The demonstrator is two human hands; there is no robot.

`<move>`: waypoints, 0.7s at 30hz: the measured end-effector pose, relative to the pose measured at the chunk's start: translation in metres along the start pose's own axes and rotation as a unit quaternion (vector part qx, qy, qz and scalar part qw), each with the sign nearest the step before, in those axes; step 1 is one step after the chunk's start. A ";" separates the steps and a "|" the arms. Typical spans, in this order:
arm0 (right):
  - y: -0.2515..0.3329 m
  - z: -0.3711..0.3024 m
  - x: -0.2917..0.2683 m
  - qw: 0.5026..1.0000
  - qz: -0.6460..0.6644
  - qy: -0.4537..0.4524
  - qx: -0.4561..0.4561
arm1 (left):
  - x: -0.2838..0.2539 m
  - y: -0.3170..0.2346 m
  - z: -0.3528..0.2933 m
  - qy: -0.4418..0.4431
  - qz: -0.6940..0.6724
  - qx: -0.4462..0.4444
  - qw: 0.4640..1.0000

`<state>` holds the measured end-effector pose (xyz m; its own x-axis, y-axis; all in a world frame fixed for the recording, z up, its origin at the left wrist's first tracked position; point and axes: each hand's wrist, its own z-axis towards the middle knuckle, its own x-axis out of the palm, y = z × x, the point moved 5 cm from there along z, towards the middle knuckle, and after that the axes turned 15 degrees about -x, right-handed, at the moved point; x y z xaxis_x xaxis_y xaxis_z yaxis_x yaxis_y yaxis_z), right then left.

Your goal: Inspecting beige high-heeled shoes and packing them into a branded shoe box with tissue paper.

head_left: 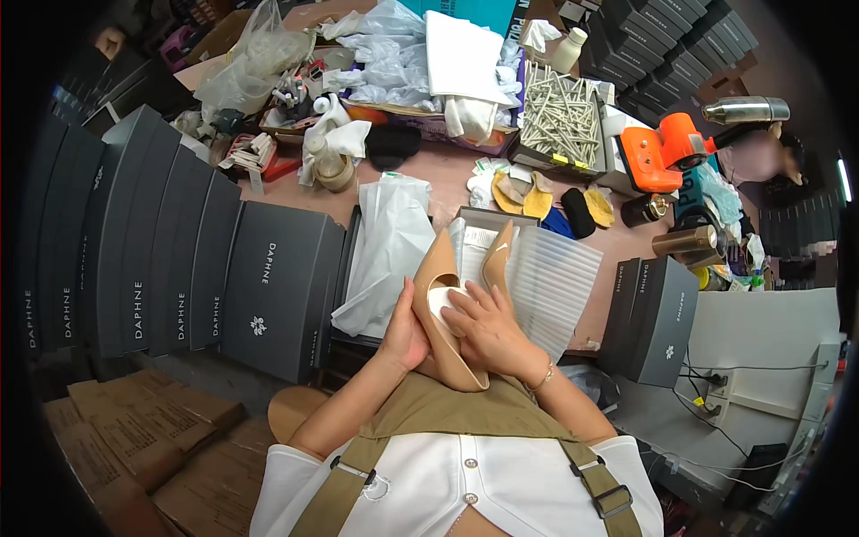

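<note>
The left hand [406,333] clamps its fingers around the side of 1 tan shoe [438,335], held before the olive apron [447,413], toe pointing away. The right hand [494,335] reaches into its opening, fingers slightly apart on a white insole [438,301]; whether they pinch it, I cannot tell. Shoe number 2 [495,266] rests just beyond, at a grey box [492,217].
</note>
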<state>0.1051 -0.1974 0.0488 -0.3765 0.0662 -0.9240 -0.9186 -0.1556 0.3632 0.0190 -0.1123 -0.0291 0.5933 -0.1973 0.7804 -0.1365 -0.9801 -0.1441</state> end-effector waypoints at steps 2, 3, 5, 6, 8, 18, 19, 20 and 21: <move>-0.009 -0.009 0.011 0.993 0.110 -0.021 -0.022 | 0.006 0.000 0.003 0.010 0.016 -0.009 1.000; -0.011 -0.006 0.010 0.985 0.165 -0.035 -0.035 | 0.005 0.000 0.003 0.003 0.018 -0.011 1.000; -0.014 -0.002 0.005 0.987 0.151 -0.016 0.053 | -0.001 0.002 0.004 -0.011 0.022 -0.012 1.000; -0.014 0.001 0.001 0.985 0.141 -0.005 0.099 | 0.000 0.002 0.004 -0.015 0.020 -0.010 1.000; -0.003 0.009 0.011 0.998 0.041 0.000 0.051 | -0.001 0.002 0.002 -0.024 0.015 -0.006 1.000; -0.008 0.027 0.042 0.998 0.025 -0.053 0.025 | -0.013 0.002 0.009 -0.049 0.079 0.019 0.995; -0.010 0.027 0.036 0.998 0.030 -0.035 0.043 | -0.013 0.002 0.010 -0.040 0.063 0.022 0.997; -0.015 0.027 0.027 0.997 0.035 -0.017 0.060 | -0.011 0.001 0.012 -0.032 0.046 0.026 0.998; -0.021 0.030 0.023 0.996 0.041 0.002 0.074 | -0.009 0.000 0.014 -0.025 0.028 0.032 0.999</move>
<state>0.1122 -0.1629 0.0234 -0.4501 0.0555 -0.8913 -0.8929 -0.0125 0.4501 0.0251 -0.1108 -0.0446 0.6250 -0.2520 0.7389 -0.1209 -0.9663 -0.2273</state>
